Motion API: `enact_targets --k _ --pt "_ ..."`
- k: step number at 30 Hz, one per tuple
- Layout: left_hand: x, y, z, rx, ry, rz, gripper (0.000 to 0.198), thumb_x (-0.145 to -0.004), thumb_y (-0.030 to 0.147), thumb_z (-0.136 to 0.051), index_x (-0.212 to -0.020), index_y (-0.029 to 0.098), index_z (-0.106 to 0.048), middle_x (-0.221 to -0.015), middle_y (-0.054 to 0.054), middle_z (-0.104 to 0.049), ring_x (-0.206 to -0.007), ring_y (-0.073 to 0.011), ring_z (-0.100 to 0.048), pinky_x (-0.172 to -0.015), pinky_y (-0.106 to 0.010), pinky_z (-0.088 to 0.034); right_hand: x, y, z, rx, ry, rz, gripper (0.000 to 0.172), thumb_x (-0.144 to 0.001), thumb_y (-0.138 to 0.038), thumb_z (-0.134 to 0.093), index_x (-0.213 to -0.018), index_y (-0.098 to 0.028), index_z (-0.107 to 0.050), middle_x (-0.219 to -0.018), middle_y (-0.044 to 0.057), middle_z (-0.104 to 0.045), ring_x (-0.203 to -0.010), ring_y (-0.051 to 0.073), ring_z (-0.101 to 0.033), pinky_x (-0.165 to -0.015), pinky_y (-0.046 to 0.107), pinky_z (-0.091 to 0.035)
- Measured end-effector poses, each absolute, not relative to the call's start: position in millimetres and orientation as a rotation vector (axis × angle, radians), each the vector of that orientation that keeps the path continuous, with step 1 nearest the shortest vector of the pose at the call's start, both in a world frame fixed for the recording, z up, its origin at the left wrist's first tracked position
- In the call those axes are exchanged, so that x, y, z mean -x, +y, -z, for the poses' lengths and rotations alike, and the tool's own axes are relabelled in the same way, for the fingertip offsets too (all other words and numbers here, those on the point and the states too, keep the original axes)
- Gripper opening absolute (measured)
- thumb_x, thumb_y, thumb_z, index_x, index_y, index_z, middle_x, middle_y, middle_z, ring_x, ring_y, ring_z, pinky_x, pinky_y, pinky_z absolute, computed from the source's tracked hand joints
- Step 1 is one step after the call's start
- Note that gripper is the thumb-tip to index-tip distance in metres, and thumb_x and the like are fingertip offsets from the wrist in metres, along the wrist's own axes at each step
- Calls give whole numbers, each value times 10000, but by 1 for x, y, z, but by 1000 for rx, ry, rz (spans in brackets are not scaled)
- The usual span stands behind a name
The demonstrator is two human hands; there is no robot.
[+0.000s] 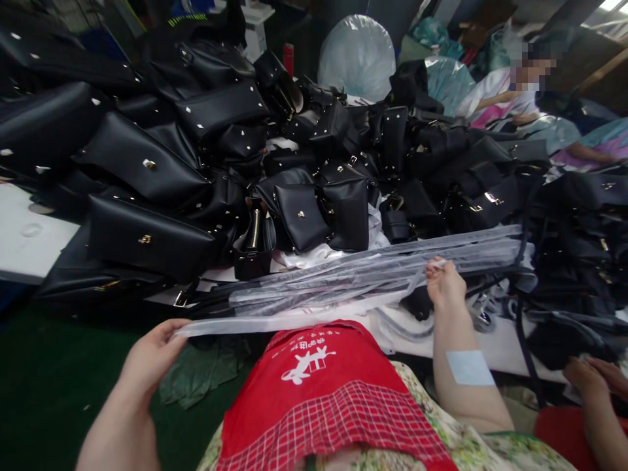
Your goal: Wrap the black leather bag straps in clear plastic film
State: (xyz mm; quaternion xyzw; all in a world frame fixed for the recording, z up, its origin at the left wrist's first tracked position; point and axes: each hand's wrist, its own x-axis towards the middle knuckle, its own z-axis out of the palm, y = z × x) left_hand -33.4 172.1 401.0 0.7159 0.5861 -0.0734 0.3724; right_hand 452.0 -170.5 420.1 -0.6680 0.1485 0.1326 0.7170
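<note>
I have a broad heap of glossy black leather-look handbags with gold-toned clasps (pixel 147 229) filling most of my view, piled on a long white tabletop (pixel 29 229). Nearest me is the wearer's red apron with white print and a checked lower panel (pixel 318 386). Between it and the bags lies a flat bundle of long, clear plastic strips (pixel 318 278), dark straps showing among them.

One long, narrow, milky-white plastic strip (pixel 265 324) spans the front of the apron, running up past the table edge on the right. I judge it nearly weightless, limp and rather slick, apt to crease or twist more than break; I'd take it by the flat ends, pinched across the full width, with light tension.

The left hand (pixel 157 343) has its thumb and fingers closed on one end. The right hand (pixel 445 282), raised over the bundle, is pinched narrowly on the far end. A small pale-blue rectangular patch (pixel 470 367) sits on the right forearm.
</note>
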Motion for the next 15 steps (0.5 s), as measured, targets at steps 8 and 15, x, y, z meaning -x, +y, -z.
enact_targets --k 8,15 --pt "-120 89 -400 -1972 787 120 290 -799 300 -548 -1019 134 -637 -994 -113 -719 -918 -264 -653 -834 -346 -461 -311 -63 -390 1560 -373 -1084 513 -639 -233 -775 -1125 -172 -625 -686 -15 -663 -599 151 -641 -595 263 -528" --pt "-138 66 -420 -2010 479 -113 365 -797 249 -622 -1146 152 -581 -1111 -109 -666 -1009 -239 -622 -925 -365 -471 -293 -37 -391 1819 -1304 -1167 178 -756 -107 -573 -858 -172 -702 -890 41 -715 -852 206 -651 -808 316 -497"
